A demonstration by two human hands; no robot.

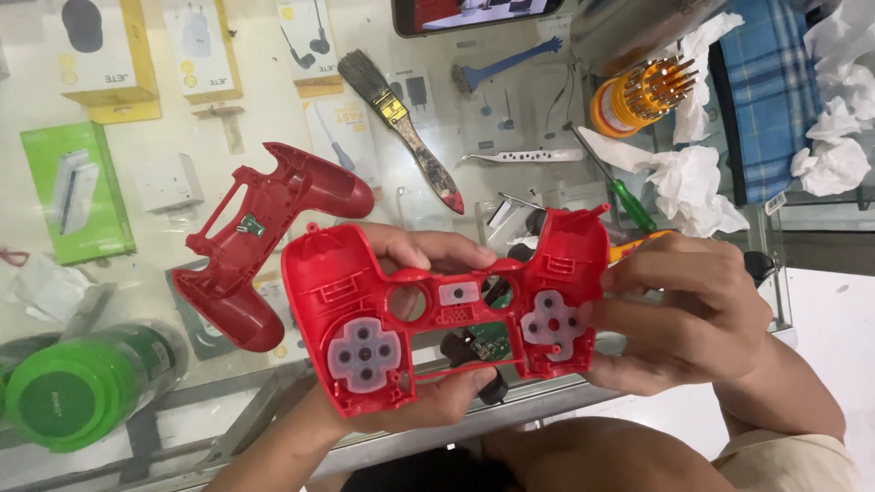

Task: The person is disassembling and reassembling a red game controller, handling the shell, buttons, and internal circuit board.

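Head view — glass display counter point(273, 118) with boxed accessories beneath, metal edge along the lower frame. Left hand point(415, 264): fingers clamped around a red controller front shell point(437, 314) from behind, thumb under its lower edge, forearm entering from bottom centre. Right hand point(693, 310): fingers closed on the shell's right grip, thumb beside the grey rubber button pad point(550, 323). The shell sits centre frame, inner side up, above the counter edge. Around it — red back shell point(264, 237) at left, paintbrush point(401, 128) and tweezers point(519, 157) above, green-handled screwdriver point(620, 191), orange bit holder point(638, 96), crumpled tissues point(697, 187), green cylinder point(73, 387) lower left.
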